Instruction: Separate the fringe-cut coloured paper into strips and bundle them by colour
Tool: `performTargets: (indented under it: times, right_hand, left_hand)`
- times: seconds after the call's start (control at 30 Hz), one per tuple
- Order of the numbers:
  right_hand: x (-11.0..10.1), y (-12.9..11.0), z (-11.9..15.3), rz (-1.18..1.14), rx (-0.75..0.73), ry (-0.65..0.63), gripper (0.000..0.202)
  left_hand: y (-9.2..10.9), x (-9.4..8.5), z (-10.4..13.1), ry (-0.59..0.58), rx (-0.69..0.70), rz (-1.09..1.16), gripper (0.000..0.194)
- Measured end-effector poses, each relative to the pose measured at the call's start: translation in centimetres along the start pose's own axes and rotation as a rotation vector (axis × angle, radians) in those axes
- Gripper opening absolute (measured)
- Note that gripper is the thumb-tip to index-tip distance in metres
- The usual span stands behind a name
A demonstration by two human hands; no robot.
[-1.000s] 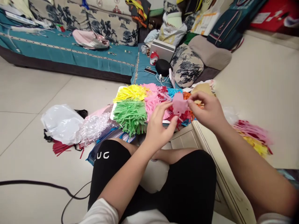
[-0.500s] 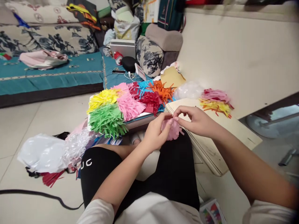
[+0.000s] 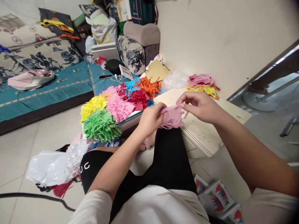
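Pink fringe [image 3: 172, 117] — held above black-clad knee [image 3: 170, 155], just in front of board [image 3: 205, 137]. Left hand [image 3: 149, 119] — fingers curled, pinching fringe's left edge. Right hand [image 3: 201, 105] — fingertips closed on its upper right corner. Coloured fringe piles [image 3: 116, 109] beyond board's left end.

I see pale tiled floor [image 3: 35, 137] across left of frame. Sofa with teal cover [image 3: 46, 90] along upper left, floral back cushions [image 3: 42, 57] behind. Grey bolster [image 3: 142, 32] at top centre. Cream wall [image 3: 210, 40] fills upper right. Black cable [image 3: 35, 196] at lower left. Light even, soft.
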State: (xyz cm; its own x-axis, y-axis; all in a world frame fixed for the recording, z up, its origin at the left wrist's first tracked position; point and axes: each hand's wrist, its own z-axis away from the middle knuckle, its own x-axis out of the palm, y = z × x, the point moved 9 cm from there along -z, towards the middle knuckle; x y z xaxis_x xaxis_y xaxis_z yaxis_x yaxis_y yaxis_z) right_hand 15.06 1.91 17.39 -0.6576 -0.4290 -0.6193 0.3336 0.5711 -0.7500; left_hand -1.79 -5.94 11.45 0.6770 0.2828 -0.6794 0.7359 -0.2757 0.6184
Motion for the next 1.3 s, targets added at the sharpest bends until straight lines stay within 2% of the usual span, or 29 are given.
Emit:
performTargets:
  times: [0.13,0.23,0.33,0.43,0.53,0.63,0.73,0.8,0.87,0.97,1.07,1.17,1.23,1.3]
  right_hand:
    - [-0.6,2.7,0.2,-0.138,0.087,-0.025,0.025]
    - [0.0,4.5,0.7,-0.170,0.109,0.013,0.039]
    - [1.0,7.1,1.6,-0.259,0.197,0.007,0.035]
    - [1.0,10.1,3.0,-0.417,0.351,-0.001,0.023]
    - [0.4,12.2,4.9,-0.545,0.484,-0.031,0.029]
    - [0.1,14.0,6.8,-0.639,0.583,-0.085,0.041]
    - [-0.7,16.1,8.6,-0.638,0.652,-0.038,0.050]
    - [-1.2,17.4,9.8,-0.625,0.694,0.009,0.051]
    - [-1.5,18.6,10.9,-0.613,0.732,0.024,0.049]
    - [-2.1,19.9,12.2,-0.509,0.760,0.022,0.041]
    - [-3.0,21.0,13.1,-0.278,0.789,0.046,0.035]
    - [-3.8,21.5,13.6,-0.019,0.830,0.046,0.035]
    - [-4.2,21.4,13.6,0.164,0.821,0.032,0.036]
    - [-4.6,21.1,13.4,0.342,0.773,0.028,0.035]
  left_hand:
    - [2.0,0.6,-2.4,-0.118,0.003,-0.062,0.015]
    - [4.0,1.4,-4.1,-0.216,0.020,-0.070,0.019]
    - [4.8,2.4,-5.7,-0.283,-0.001,0.021,0.022]
    - [3.6,3.8,-7.1,-0.359,-0.075,0.186,0.025]
    - [1.3,6.1,-7.5,-0.479,-0.221,0.433,0.023]
    - [-0.7,9.2,-6.7,-0.611,-0.392,0.725,0.021]
    - [-1.7,12.3,-5.2,-0.726,-0.513,0.898,0.038]
    - [-1.9,14.0,-4.4,-0.800,-0.548,0.949,0.042]
    - [-1.9,15.2,-4.1,-0.833,-0.554,1.004,0.039]
    - [-2.2,16.1,-4.9,-0.786,-0.571,1.065,0.034]
    - [-3.3,16.5,-6.4,-0.717,-0.607,1.000,0.033]
    - [-4.7,16.6,-8.4,-0.686,-0.609,0.798,0.032]
    - [-5.8,16.1,-10.0,-0.670,-0.557,0.554,0.029]
    - [-6.6,15.1,-11.7,-0.648,-0.450,0.205,0.029]
